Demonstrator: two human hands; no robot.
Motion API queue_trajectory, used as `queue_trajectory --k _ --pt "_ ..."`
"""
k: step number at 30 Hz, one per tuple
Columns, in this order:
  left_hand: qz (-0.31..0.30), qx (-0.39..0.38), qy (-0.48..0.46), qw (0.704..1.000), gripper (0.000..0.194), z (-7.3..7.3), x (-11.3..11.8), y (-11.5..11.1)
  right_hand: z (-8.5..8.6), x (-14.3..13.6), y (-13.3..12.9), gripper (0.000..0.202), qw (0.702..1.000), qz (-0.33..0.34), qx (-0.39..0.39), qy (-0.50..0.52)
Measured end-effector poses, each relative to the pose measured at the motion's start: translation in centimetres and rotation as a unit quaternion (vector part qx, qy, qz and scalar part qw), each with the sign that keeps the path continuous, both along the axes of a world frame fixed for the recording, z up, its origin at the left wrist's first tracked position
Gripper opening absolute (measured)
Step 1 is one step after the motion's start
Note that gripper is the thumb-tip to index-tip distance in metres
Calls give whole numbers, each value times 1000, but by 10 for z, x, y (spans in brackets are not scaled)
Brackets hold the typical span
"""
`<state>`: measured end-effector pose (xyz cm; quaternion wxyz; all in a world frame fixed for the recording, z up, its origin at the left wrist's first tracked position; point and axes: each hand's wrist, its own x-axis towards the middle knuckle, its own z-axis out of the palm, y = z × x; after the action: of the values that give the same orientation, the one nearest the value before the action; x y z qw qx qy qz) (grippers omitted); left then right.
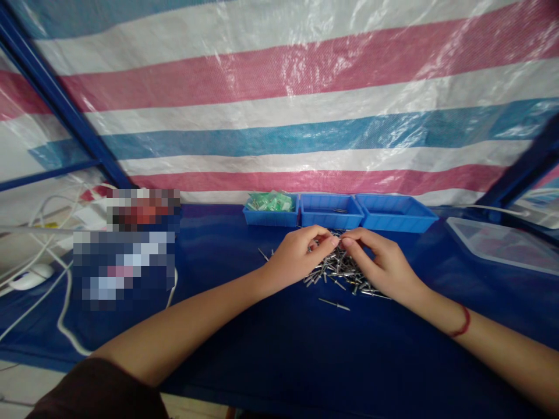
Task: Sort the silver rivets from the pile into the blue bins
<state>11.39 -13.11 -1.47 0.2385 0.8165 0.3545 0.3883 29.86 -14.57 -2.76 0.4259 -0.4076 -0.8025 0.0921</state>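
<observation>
A heap of silvery blind rivets [332,271] lies on the dark blue tabletop, partly covered by both hands. My left hand [301,249] is over the heap's left side, its thumb and index finger pinched together. From the right, my right hand [383,261] meets it, also in a pinch, so the fingertips of both almost touch. Whatever small piece sits between those fingertips is too hidden to make out. One loose rivet [334,304] lies apart, nearer to me than the heap.
Behind the heap stand a blue bin [271,219] with green-and-clear packets, a middle bin [331,221] with a few rivets, and a right bin [396,219]. A translucent plastic tray or lid [502,249] lies right. White cables [67,326] and a mouse [32,276] occupy the left.
</observation>
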Motion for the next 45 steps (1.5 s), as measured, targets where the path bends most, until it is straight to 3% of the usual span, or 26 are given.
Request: queue_trajectory --k 6,13,17,26,32,45 --pt "21 136 63 988 13 -4 -24 14 10 13 26 15 988 -110 101 -32" --pt "41 156 86 983 12 -13 -32 23 18 18 72 22 961 -194 146 -135" --pt "29 169 126 977 14 -12 -33 19 11 13 70 26 936 -232 156 -214" --pt "8 158 212 964 14 -18 -42 23 -9 8 19 13 978 -88 136 -128" --pt "16 137 226 964 15 -17 -41 19 -14 2 20 12 986 -41 131 -93" --pt "44 86 239 966 15 -16 -37 16 -14 2 19 13 993 -10 98 -72"
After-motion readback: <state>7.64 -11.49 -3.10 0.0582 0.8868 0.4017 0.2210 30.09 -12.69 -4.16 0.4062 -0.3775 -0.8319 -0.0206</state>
